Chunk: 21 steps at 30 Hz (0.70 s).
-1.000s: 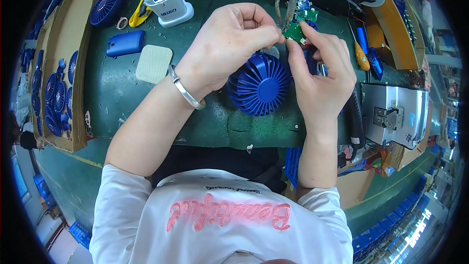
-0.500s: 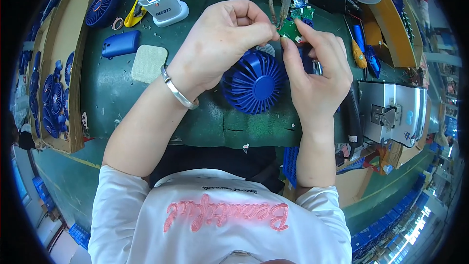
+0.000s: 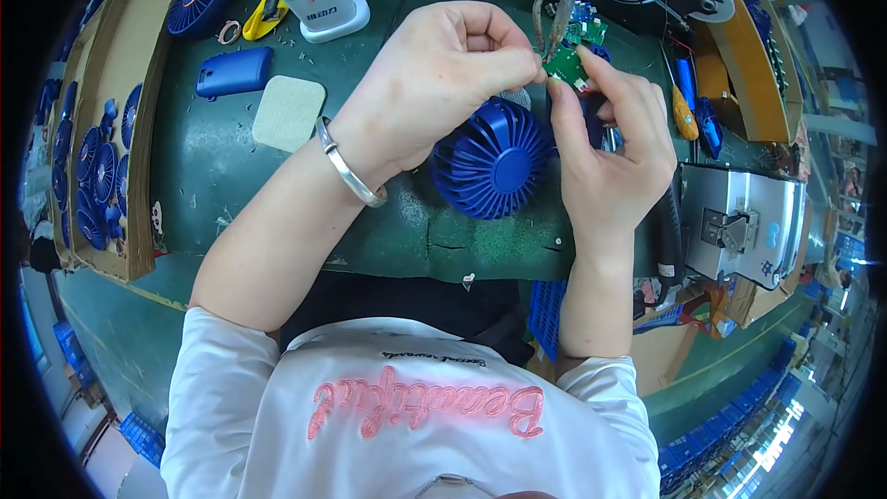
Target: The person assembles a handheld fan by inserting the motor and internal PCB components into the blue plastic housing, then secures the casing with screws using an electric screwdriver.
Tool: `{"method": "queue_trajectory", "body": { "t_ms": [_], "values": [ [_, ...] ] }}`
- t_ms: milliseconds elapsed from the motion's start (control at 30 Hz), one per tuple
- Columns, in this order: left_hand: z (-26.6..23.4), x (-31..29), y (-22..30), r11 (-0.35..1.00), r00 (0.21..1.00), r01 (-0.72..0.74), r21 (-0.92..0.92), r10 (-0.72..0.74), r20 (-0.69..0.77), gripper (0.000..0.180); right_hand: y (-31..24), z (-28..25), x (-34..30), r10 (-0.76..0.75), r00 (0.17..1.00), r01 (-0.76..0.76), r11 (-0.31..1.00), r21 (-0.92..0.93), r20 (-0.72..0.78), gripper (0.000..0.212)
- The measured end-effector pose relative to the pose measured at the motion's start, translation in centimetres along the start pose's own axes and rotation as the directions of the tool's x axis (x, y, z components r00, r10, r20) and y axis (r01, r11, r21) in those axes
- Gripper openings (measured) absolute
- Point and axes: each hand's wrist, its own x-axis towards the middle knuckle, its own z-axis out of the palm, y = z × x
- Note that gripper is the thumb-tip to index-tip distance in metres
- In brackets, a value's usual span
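Observation:
Above the table, my right hand (image 3: 617,129) holds a small green circuit board (image 3: 565,66) by its edge, between thumb and forefinger. My left hand (image 3: 434,83) is closed in a pinch at the left side of that board; what its fingertips hold is too small to make out. Right at the fingertips, the metal tips of a soldering fixture (image 3: 559,23) come down onto the board. Below my hands a dark blue round fan (image 3: 494,162) lies on the green mat, its ribbed guard facing up. Parts of the fan's far side are hidden by my left hand.
At left, a cardboard tray (image 3: 139,194) holds several blue fan parts. A white-based fan (image 3: 323,5), blue cover (image 3: 234,72), pale square pad (image 3: 289,113) and yellow cutter (image 3: 263,18) lie nearby. On the right are a silver metal box (image 3: 744,222), orange-handled tool (image 3: 684,113) and solder reel (image 3: 699,0).
The view has shifted slightly, so the far tabletop things sit a little further right. Both hands keep nearly the same pose at the circuit board under the soldering tips.

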Motion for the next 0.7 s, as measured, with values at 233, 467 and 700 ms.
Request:
{"method": "queue_trajectory", "body": {
  "t_ms": [233, 467, 700],
  "values": [
    [-0.03, -0.08, 0.09, 1.000, 1.000, -0.007, 0.012, 0.007, -0.005, 0.010, 0.14, 0.06, -0.01, -0.021, 1.000, 0.021, 1.000, -0.011, 0.006, 0.027],
    [0.03, -0.09, 0.08, 1.000, 1.000, -0.002, -0.004, 0.002, -0.002, 0.009, 0.06, 0.01, -0.04, -0.035, 0.999, 0.034, 0.999, -0.029, -0.004, 0.028],
    [0.11, -0.06, -0.06, 1.000, 1.000, 0.008, -0.020, -0.008, -0.003, 0.008, 0.00, -0.07, -0.19, -0.024, 1.000, 0.025, 0.999, -0.038, 0.007, 0.028]
  ]
}}
